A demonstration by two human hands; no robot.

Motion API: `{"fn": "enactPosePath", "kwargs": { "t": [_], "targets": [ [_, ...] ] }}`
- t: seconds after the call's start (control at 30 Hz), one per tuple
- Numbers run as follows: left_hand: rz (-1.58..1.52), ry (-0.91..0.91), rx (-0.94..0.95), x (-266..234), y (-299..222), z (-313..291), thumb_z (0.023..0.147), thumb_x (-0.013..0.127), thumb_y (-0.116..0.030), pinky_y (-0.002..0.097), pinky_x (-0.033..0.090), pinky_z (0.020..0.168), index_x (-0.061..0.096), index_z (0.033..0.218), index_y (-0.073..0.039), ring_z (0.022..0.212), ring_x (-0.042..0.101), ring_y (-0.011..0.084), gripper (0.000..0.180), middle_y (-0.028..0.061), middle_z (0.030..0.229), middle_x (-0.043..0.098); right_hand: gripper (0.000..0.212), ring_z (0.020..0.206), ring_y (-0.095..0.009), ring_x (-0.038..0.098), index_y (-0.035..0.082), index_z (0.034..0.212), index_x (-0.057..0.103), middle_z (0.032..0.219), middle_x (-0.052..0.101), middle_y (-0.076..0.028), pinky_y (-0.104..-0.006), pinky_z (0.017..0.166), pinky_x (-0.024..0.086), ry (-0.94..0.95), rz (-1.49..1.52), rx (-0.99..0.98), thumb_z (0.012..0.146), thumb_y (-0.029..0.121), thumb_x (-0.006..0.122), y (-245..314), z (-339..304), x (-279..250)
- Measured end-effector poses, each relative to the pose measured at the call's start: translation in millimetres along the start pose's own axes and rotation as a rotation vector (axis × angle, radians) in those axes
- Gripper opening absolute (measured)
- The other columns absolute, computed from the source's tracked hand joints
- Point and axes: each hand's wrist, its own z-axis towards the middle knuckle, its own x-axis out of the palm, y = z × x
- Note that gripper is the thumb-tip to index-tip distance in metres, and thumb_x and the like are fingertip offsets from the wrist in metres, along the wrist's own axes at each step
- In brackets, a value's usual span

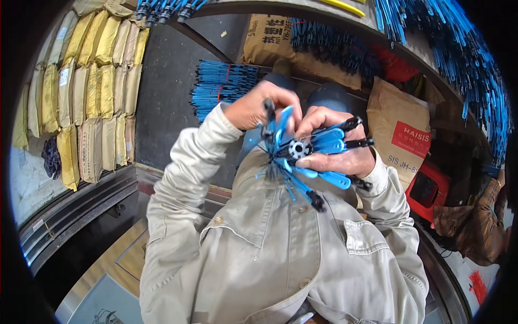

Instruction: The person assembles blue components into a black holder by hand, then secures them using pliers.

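The blue-armed cluster (pixel 281 163), before my chest between both hands, is probably light, its plastic arms stiff but loosely swinging; the pale toothed hub (pixel 298 149) looks the surest hold. My left hand (pixel 261 106) bends at the wrist, fingers curled, too blurred to tell whether they grip. My right hand (pixel 353 161) clasps the cluster's right side, thumb near, fingers far.
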Motion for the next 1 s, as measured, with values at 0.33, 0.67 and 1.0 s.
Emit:
{"fn": "enactPosePath", "kwargs": {
  "t": [0.33, 0.67, 1.0],
  "targets": [
    [0.167, -0.923, 0.313, 96.7, -4.9, -55.2, 0.080, 0.060, -0.002, 0.0294, 0.044, 0.088, 0.047, 0.118, 0.002, 0.097, 0.057, 0.0179, 0.040, 0.0135, 0.114, 0.051, 0.029, 0.071, -0.007, 0.055, -0.001, 0.087, 0.055, 0.081, 0.058, -0.003, -0.0218, 0.064, 0.046, -0.482, -0.142, 0.039, 0.066, 0.002, 0.075, -15.5, 16.8, 16.7],
    [0.267, -0.704, 0.273, 94.0, -10.5, -46.8, 0.085, 0.055, -0.005, 0.0299, 0.045, 0.085, 0.045, 0.123, 0.004, 0.095, 0.060, 0.0251, 0.040, 0.0164, 0.110, 0.057, 0.033, 0.078, -0.010, 0.057, -0.002, 0.091, 0.053, 0.087, 0.058, -0.005, -0.0235, 0.069, 0.048, -0.525, -0.129, 0.036, 0.067, 0.001, 0.076, -12.6, -7.9, 31.3],
    [0.344, -0.697, 0.290, 96.9, -1.9, -49.2, 0.087, 0.057, -0.010, 0.0299, 0.047, 0.079, 0.055, 0.112, 0.002, 0.092, 0.061, 0.0266, 0.028, 0.0167, 0.105, 0.061, 0.053, 0.087, -0.016, 0.058, -0.005, 0.113, 0.052, 0.096, 0.060, -0.011, -0.0287, 0.078, 0.047, -0.186, -0.040, -0.059, 0.068, 0.008, 0.077, -6.2, -31.7, 0.9]
  ]
}}
